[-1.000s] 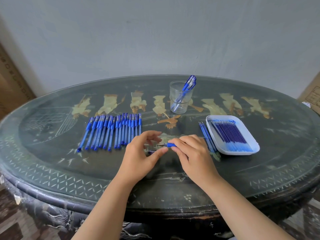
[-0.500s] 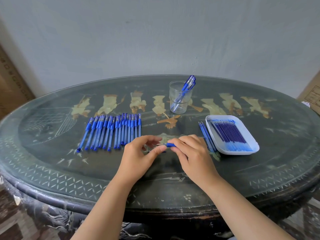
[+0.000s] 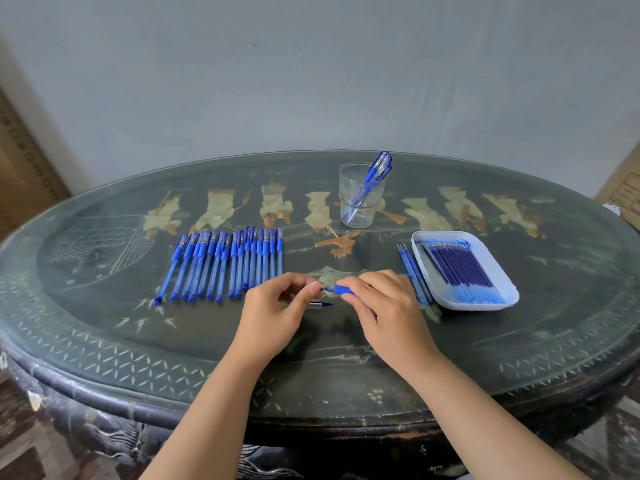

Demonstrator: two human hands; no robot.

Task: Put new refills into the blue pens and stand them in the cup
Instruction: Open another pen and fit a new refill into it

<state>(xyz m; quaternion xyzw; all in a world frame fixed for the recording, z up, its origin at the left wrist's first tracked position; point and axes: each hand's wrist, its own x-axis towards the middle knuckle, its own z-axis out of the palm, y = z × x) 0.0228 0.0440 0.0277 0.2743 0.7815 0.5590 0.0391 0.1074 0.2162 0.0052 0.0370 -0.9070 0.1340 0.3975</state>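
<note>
HEAD VIEW: A single wide-angle camera worn on the person's head looks forward and steeply down across a dark oval table (image 3: 104,341). It sits close enough that both forearms enter from the bottom edge. The left hand (image 3: 273,317) and right hand (image 3: 384,313) meet on a blue pen (image 3: 339,290) just below the frame's centre. Beyond the fingertips stands the clear cup (image 3: 360,199), with a grey wall (image 3: 311,81) filling the upper third. Left of the fingers lies the row of pens (image 3: 225,265), and right of them the white tray (image 3: 498,296). The lens bows the table's rim, and its near edge shows below the wrists.
</note>
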